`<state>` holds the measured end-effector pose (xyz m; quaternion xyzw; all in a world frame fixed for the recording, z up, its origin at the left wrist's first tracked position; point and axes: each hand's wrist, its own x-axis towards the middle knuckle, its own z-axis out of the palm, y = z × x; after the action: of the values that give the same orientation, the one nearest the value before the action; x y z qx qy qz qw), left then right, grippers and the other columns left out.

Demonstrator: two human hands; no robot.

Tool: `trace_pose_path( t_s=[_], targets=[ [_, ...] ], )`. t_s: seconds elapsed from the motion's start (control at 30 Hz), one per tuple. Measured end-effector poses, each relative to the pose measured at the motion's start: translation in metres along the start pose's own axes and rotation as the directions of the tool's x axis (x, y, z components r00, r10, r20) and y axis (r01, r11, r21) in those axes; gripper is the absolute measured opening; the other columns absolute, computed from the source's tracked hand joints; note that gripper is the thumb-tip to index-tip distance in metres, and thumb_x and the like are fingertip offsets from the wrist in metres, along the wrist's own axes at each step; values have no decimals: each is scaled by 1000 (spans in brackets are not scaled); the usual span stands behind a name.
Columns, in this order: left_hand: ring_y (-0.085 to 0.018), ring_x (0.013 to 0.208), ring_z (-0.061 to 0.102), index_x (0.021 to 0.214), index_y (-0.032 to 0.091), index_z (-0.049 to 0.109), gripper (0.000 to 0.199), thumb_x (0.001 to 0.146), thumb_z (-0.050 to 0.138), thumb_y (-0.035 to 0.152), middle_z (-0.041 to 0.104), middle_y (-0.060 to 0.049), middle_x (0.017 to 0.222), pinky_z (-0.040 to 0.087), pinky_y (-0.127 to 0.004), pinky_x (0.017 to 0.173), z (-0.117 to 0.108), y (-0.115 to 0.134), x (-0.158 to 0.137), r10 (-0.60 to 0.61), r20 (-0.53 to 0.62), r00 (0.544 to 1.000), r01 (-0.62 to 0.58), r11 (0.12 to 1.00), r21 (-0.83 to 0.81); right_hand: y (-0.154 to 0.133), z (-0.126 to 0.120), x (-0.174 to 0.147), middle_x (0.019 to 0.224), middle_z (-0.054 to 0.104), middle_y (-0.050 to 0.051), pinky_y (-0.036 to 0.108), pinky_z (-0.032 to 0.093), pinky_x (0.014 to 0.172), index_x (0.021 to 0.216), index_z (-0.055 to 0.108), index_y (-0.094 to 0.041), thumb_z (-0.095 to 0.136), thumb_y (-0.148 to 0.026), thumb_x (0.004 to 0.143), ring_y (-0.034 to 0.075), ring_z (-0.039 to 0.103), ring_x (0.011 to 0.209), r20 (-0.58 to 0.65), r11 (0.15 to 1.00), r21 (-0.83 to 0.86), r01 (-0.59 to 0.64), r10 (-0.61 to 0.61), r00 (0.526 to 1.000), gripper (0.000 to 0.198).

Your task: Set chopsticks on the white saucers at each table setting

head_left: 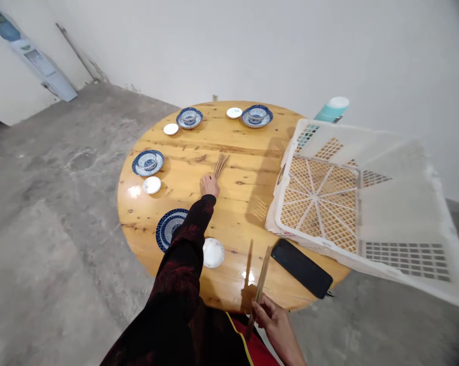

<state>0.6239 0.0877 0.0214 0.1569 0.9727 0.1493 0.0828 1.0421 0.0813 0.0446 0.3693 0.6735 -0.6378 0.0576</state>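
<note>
My left hand reaches to the middle of the round wooden table, its fingers closed around the near ends of a bundle of wooden chopsticks. The far ends fan out over the tabletop. Close to my body at the table's front edge, my right hand pinches another few chopsticks, tips pointing up and away. Beneath my left sleeve lies a blue-patterned plate, partly covered by the arm. A small white dish sits just right of that sleeve.
Blue-patterned plates with bowls stand around the table's rim, small white dishes beside them. A white plastic crate overhangs the right edge. Near it are a black phone and a teal container.
</note>
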Motion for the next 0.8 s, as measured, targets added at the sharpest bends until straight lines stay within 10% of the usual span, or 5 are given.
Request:
trace_pose_path(
  t_s=[0.53,0.8],
  targets=[
    [-31,127,43,132,10,48,39,98,50,31,50,-21,135,39,-42,102,4,-6,16,120,8,993,-120,979,163,-29,0,18,59,53,2,31,43,55,60,51,-23,63,-74,72,19,50,59,-22,999,16,34,-34,999,53],
    [-31,138,41,145,11,37,54,96,52,31,44,-23,148,36,-42,110,-22,-15,12,109,211,971,-128,989,78,-49,4,26,56,47,0,30,40,55,57,46,-24,64,-74,71,18,46,57,-61,994,-2,110,-110,992,55]
  ],
)
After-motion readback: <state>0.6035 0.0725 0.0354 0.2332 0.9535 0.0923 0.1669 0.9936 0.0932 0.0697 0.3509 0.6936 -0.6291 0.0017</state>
